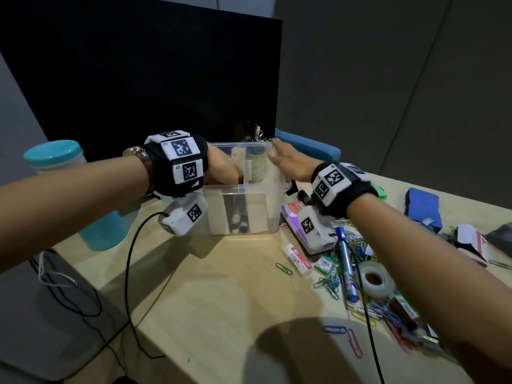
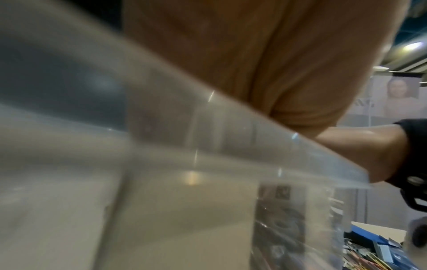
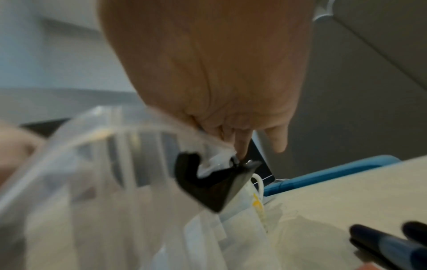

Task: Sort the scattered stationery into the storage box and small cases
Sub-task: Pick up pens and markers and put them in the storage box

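Observation:
A clear plastic storage box [image 1: 243, 187] stands mid-table, with dark markers [image 1: 238, 217] and a pale roll [image 1: 257, 167] inside. My left hand [image 1: 221, 166] dips into the box from its left side, and the wall hides its fingers. The left wrist view gives only a blurred left hand [image 2: 265, 64] above the box rim [image 2: 231, 131]. My right hand [image 1: 285, 157] lies flat with straight fingers over the box's far right corner. In the right wrist view, the fingertips of the right hand [image 3: 219, 73] touch the rim [image 3: 115, 127] beside a black binder clip [image 3: 208, 184].
Loose stationery lies right of the box: a blue marker [image 1: 346, 261], tape roll [image 1: 374, 278], paper clips [image 1: 329, 278], a white tube [image 1: 297, 259], a blue eraser [image 1: 422, 206]. A blue case [image 1: 310, 146] sits behind the box, a teal-lidded bottle [image 1: 55, 156] at left, a dark monitor [image 1: 138, 79] behind.

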